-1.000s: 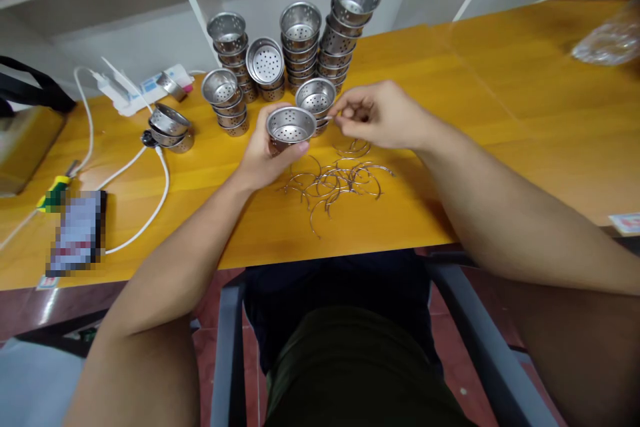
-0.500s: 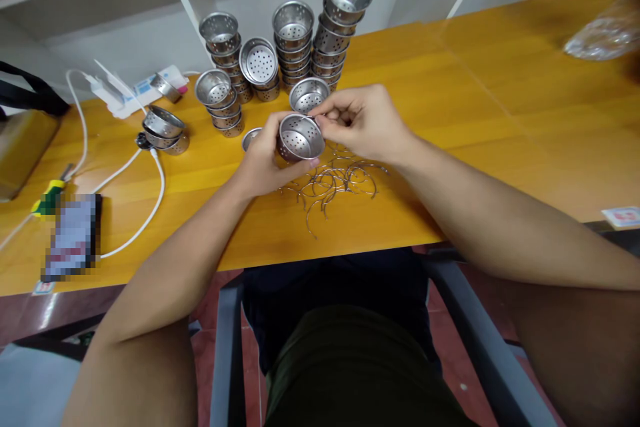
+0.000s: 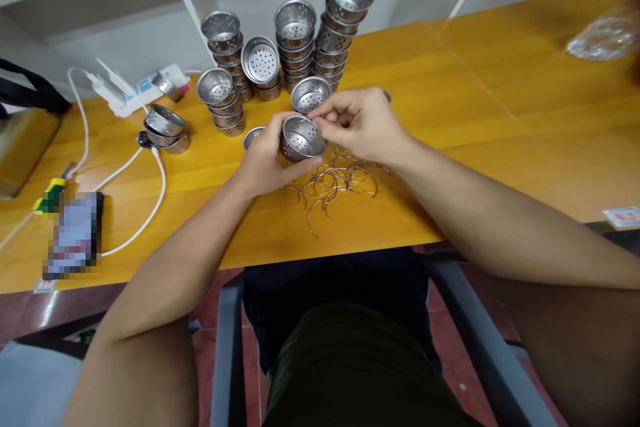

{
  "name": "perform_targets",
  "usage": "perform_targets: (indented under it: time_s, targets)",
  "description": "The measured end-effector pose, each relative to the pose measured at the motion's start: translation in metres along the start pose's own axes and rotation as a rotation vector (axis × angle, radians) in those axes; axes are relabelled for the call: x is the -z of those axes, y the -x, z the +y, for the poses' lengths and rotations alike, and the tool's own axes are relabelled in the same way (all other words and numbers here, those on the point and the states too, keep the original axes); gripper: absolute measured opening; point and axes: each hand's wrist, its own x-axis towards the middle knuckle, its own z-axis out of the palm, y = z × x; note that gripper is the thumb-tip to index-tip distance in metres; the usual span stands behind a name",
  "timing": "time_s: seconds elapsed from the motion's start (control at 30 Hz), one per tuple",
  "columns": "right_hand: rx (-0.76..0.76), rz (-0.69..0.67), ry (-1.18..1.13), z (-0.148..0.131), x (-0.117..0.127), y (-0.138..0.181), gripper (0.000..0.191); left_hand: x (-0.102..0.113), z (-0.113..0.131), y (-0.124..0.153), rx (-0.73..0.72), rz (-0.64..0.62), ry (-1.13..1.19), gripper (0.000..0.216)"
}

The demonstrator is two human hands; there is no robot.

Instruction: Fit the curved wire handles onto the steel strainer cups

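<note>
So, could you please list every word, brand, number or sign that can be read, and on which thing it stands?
None can be read.
Right sticker, on the front edge of the table: too blurred.
Left sticker, same edge: too small.
Flat object: pixelated.
Held metal cup: no lettering visible.

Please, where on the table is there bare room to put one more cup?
The widest bare patch of table lies between the right hand and the clear plastic. A smaller one lies between the white cable and the left hand. It is crowded beyond the hands, where cup stacks stand, and on their near side, where loose wires lie.
</note>
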Motion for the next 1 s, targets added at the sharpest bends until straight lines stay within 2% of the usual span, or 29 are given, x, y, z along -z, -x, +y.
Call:
perform_targets:
  time_s: [0.4, 0.6, 0.73, 0.8, 0.87, 0.93, 1.0]
  targets:
    - [-0.042, 0.040, -0.015, 0.000, -0.006, 0.001, 0.023, 0.000, 0.003, -0.001, -0.017, -0.029, 0.003, 0.091]
    - [-0.043, 0.088, -0.054, -0.012, -0.019, 0.002, 0.031, -0.006, 0.008, -0.002, 0.004, -0.031, 0.018, 0.115]
    - [-0.088, 0.079, -0.080, -0.025, -0.019, 0.003, 0.032, -0.007, 0.011, -0.002, 0.050, -0.005, 0.034, 0.099]
    - [-0.108, 0.020, -0.142, -0.029, -0.013, 0.003, 0.039, -0.007, 0.010, -0.001, 0.061, 0.003, 0.066, 0.090]
    - [-0.117, -0.096, -0.223, -0.030, -0.005, 0.002, 0.050, -0.006, 0.007, -0.001, 0.081, 0.019, 0.096, 0.085]
    - [-0.116, -0.220, -0.291, -0.029, 0.003, 0.001, 0.058, -0.004, 0.002, 0.000, 0.099, 0.036, 0.112, 0.083]
    - [-0.114, -0.287, -0.335, -0.026, 0.007, 0.000, 0.062, -0.003, -0.003, 0.000, 0.095, 0.041, 0.117, 0.083]
